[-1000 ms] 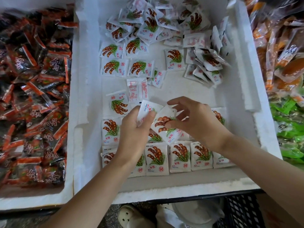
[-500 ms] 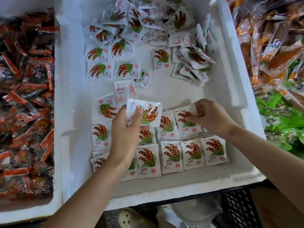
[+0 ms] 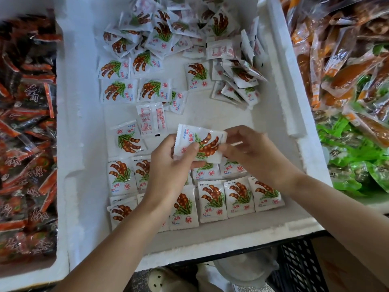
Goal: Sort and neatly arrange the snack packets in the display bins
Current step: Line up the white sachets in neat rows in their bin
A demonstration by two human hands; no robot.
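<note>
The grip is two-handed. The left hand (image 3: 168,169) pinches one white packet (image 3: 202,144) by its left edge, thumb across the printed face and fingers behind. The right hand (image 3: 252,152), somewhat blurred, has its fingertips closed on the packet's right edge. The packet is lifted just above the centre of the frame, picture side up and slightly tilted. It seems to be getting turned and squared so its print will match those already laid.

The forearms come in from the lower left and lower right corners and meet over the white foam bin (image 3: 210,247), hands close together.

Beneath the hands, in the lower middle of the frame, tidy rows (image 3: 237,197) lie edge to edge, face up. The next slot is probably in the second row, partly hidden by the hands. Toward the top of the frame an unsorted heap (image 3: 168,28) waits, with a face-down packet (image 3: 150,119) between it and the rows.

At the left edge a neighbouring bin holds dark red packets (image 3: 25,144). Along the right side lie orange packets (image 3: 347,60) and, below them, green packets (image 3: 357,165).
</note>
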